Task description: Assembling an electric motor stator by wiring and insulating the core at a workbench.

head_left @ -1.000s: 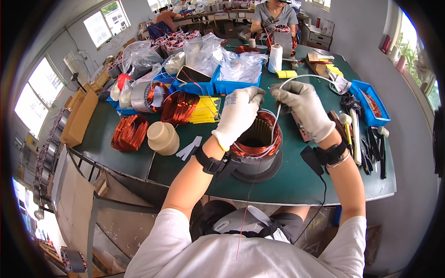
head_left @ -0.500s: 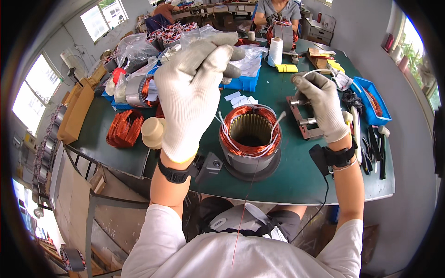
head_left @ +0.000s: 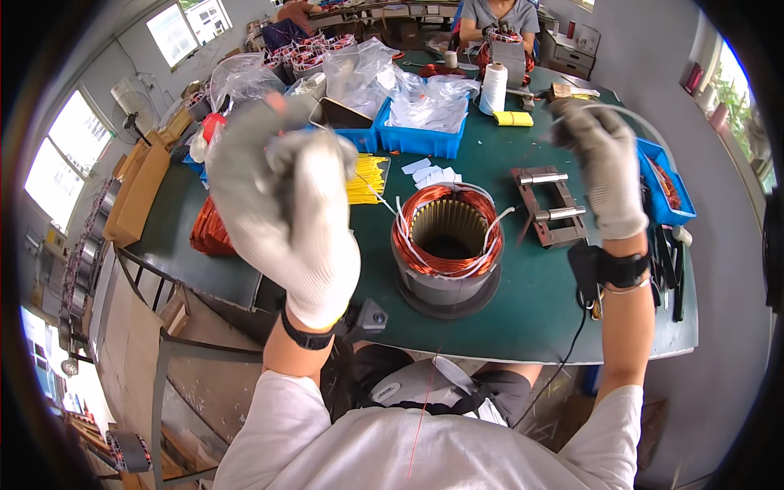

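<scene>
1. In the head view, we see the left hand (head_left: 286,212) raised in the air, to the left of the stator (head_left: 445,286) and apart from it. Its forearm rises from the lower edge, with a black strap (head_left: 306,335) round the wrist.
2. The left fingers are bent, but blur hides their tips, so we cannot tell whether this grip is apart or clamped on anything. We make out a thin strand (head_left: 380,198) slanting between this hand and the stator's top.
3. We see the right hand (head_left: 608,167) lifted too, over the right part of the desk (head_left: 523,331), its wrist nearly straight above the forearm and its fingers curled forward and to the left. This grip is together, clamped on the white cord (head_left: 645,122), which arches off to the right.
4. The stator stands upright on a dark disc (head_left: 445,311), between the two forearms and near the desk's front edge. We see copper windings (head_left: 416,260) around its open top, bound with white ties, and neither hand touches it.
5. Just right of the stator we find a metal frame (head_left: 563,214) with two rollers; behind the stator lie white slips (head_left: 433,173), with yellow strips (head_left: 366,181) to their left and a blue tray (head_left: 429,145) farther back.
</scene>
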The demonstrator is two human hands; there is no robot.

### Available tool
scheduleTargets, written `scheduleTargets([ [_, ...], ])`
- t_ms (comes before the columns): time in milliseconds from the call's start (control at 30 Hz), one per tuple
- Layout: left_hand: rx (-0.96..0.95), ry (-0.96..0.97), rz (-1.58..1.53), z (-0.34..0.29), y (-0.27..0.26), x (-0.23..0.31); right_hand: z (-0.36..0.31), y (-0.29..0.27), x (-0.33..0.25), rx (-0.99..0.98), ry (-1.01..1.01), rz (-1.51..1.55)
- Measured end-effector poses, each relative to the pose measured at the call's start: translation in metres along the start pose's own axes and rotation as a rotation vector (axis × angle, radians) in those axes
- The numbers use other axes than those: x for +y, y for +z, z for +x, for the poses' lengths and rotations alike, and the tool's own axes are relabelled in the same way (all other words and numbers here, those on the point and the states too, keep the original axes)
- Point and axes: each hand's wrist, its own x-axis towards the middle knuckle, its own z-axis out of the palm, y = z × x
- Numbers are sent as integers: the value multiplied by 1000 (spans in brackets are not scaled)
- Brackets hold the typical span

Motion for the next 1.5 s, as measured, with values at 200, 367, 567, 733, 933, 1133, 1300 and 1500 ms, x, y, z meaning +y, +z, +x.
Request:
scheduleTargets([
  [200, -664, -6, 157, -83, -5, -16, -7, -25, -46, 296, -456, 133],
  [367, -807, 68, 396, -123, 12, -29, -33, -13, -40, 204, -245, -94],
  [567, -728, -12, 192, -117, 3, -46, -46, 4, -5, 168, 9, -122],
  [733, -418, -171, 231, -125, -33, -36, -71, 4, 13, 157, 79, -187],
  [933, -618, -143, 295, -152, -44, -5, -85, -9, 42, 116, 137, -83],
  [1133, -720, 199, 25, -92, -13, 6, -67, 6, 54, -282, 250, -29],
  [1300, -835, -322, -356, -65, 54, 20, -58, 2, 7, -6, 33, -47],
  [1500, -846, -359, -195, -44, 124, -3, -70, -18, -51, 150, -293, 53],
])
